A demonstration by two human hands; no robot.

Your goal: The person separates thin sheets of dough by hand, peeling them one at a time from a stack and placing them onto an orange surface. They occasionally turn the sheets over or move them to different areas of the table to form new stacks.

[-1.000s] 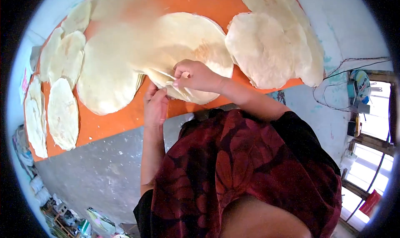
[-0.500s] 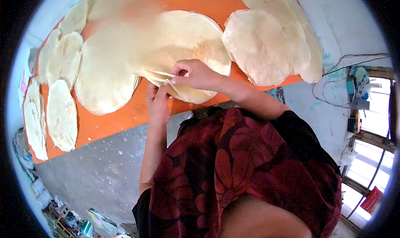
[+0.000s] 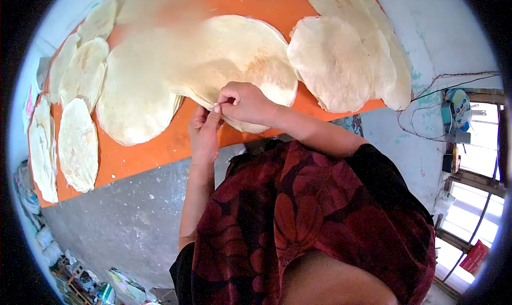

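Large thin round flatbread sheets lie on an orange table [image 3: 138, 160]. At the near edge of the middle stack [image 3: 234, 46], my left hand [image 3: 204, 133] is closed, thumb and fingers pinching the sheets' edge. My right hand [image 3: 246, 103] pinches the same edge just beside it, the fingertips of both hands almost touching. The edge is slightly lifted and folded between them. Left of my hands lies another wide stack [image 3: 136, 91]. How many layers are pinched cannot be told.
More sheets lie in a pile on the right [image 3: 333, 62]. Smaller-looking ones [image 3: 79, 145] lie at the left end. The table's near edge runs just in front of my body. Cables [image 3: 426, 91] hang on the right wall, beside a window [image 3: 477, 198].
The raised, separated layers at the edge have come together and lie flatter. Both hands' fingertips have closed in on the edge. The view has shifted slightly.
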